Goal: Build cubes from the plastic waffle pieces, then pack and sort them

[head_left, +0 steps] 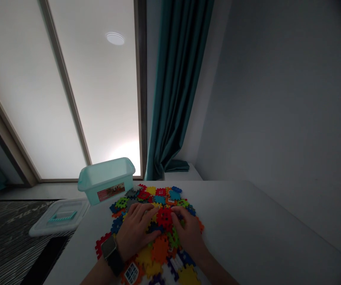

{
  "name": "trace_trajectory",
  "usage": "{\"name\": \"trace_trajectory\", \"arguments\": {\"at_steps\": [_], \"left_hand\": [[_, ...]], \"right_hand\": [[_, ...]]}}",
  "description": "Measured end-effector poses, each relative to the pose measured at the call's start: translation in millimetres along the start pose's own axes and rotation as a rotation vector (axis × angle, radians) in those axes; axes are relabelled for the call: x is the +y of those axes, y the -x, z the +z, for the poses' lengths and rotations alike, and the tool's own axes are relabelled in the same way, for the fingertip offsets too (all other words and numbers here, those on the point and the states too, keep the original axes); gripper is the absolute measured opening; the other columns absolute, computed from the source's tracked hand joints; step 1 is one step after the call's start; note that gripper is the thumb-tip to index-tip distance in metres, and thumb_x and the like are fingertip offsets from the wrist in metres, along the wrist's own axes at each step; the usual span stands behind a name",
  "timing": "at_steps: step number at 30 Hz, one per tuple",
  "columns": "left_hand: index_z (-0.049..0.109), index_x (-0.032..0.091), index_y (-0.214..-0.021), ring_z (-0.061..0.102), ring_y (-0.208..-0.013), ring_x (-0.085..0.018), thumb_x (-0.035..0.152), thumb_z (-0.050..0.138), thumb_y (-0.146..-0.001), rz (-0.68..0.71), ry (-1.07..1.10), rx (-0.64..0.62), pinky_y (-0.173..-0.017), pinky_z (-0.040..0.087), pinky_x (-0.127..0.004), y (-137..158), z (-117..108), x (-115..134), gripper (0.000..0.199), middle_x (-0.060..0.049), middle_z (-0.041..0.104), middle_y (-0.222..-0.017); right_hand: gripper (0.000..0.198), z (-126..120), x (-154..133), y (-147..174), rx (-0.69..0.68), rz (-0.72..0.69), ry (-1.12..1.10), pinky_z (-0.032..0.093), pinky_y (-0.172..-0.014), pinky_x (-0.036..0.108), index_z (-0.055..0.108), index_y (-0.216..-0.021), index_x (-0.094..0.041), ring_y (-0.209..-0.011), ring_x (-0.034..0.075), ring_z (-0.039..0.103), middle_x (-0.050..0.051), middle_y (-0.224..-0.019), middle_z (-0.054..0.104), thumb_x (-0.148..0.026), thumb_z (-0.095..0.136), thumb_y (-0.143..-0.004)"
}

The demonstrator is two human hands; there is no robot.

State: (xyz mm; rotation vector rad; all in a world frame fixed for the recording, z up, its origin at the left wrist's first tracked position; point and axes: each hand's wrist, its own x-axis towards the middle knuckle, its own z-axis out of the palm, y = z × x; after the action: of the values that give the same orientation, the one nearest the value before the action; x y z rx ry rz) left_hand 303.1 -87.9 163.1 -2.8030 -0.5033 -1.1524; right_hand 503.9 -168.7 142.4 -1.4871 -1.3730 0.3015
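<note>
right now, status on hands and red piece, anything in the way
Left hand and right hand: fingers at opposite edges of red toothed building piece, grip unclear. Other toothed pieces crowd around it. Turquoise bin beyond, left, clear of hands.

No wording can be read with certainty. A reddish label [111, 192] with a darker printed picture is stuck on the near side of the pale green bin [91, 194]; its lettering is too small to make out. Pale, letter-like marks [31, 211] run at a slant across the dark striped surface [0, 225] beyond the translucent lid [39, 228], too faint to spell out. The watch screen [109, 246] is too dim to read.
</note>
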Motion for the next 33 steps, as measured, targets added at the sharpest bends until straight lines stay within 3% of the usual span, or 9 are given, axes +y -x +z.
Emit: {"name": "trace_trajectory", "arguments": {"at_steps": [5,8,11,14,18,25,33], "left_hand": [[0.057,0.018,-0.124,0.060,-0.102,-0.027,0.030,0.073,-0.084,0.006,-0.032,0.010,-0.094,0.049,-0.045,-0.9,-2.8,-0.8,0.045,-0.011,0.064,-0.114],[0.060,0.022,-0.122,0.060,-0.104,-0.028,0.033,0.073,-0.084,-0.035,-0.008,-0.001,-0.092,0.051,-0.045,0.9,-1.7,-3.1,0.042,-0.010,0.063,-0.116],[0.059,0.025,-0.125,0.059,-0.107,-0.028,0.034,0.072,-0.084,-0.122,0.049,-0.007,-0.090,0.053,-0.043,2.7,0.1,-4.6,0.043,-0.010,0.061,-0.118],[0.058,0.026,-0.128,0.059,-0.108,-0.028,0.034,0.071,-0.085,-0.177,0.113,-0.010,-0.092,0.054,-0.044,3.3,1.6,-5.7,0.046,-0.010,0.060,-0.119],[0.057,0.026,-0.129,0.059,-0.110,-0.028,0.035,0.071,-0.086,-0.223,0.179,-0.020,-0.093,0.053,-0.044,2.9,2.1,-5.7,0.046,-0.010,0.059,-0.120],[0.056,0.027,-0.130,0.060,-0.109,-0.029,0.034,0.070,-0.086,-0.244,0.184,-0.020,-0.091,0.054,-0.045,6.0,10.7,-6.3,0.047,-0.010,0.058,-0.121],[0.058,0.026,-0.128,0.061,-0.107,-0.029,0.036,0.067,-0.087,-0.249,0.097,-0.061,-0.090,0.054,-0.046,5.9,13.4,-0.8,0.043,-0.010,0.061,-0.119]], "right_hand": [[0.026,5.1,-6.9,3.0,-0.054,0.092,-0.144,0.056,-0.076,0.031,0.065,-0.093,-0.021,-0.088,0.023,0.070,0.005,-0.090,0.072,-0.042,0.050,-0.096],[0.025,6.1,-5.0,5.4,-0.041,0.071,-0.121,0.056,-0.073,0.031,0.063,-0.097,-0.022,-0.083,0.021,0.068,0.004,-0.087,0.070,-0.041,0.048,-0.097],[0.020,3.9,-2.0,6.6,-0.013,-0.081,-0.018,0.056,-0.079,0.033,0.061,-0.107,-0.022,-0.089,0.021,0.067,0.005,-0.094,0.068,-0.034,0.048,-0.097],[0.024,0.6,-1.1,7.4,-0.062,-0.282,0.083,0.052,-0.097,0.038,0.058,-0.117,-0.024,-0.112,0.023,0.061,0.009,-0.117,0.063,-0.027,0.052,-0.095],[0.034,-1.8,-0.9,8.0,-0.103,-0.398,0.200,0.048,-0.105,0.043,0.054,-0.126,-0.026,-0.123,0.025,0.054,0.009,-0.130,0.057,-0.024,0.056,-0.092],[0.028,-1.6,-0.5,5.7,-0.066,-0.433,0.278,0.052,-0.101,0.044,0.058,-0.122,-0.028,-0.118,0.025,0.057,0.009,-0.125,0.058,-0.024,0.056,-0.094],[0.022,-13.4,2.8,0.0,-0.130,-0.398,0.275,0.051,-0.100,0.043,0.063,-0.116,-0.029,-0.117,0.024,0.057,0.007,-0.121,0.061,-0.026,0.055,-0.095]]}}
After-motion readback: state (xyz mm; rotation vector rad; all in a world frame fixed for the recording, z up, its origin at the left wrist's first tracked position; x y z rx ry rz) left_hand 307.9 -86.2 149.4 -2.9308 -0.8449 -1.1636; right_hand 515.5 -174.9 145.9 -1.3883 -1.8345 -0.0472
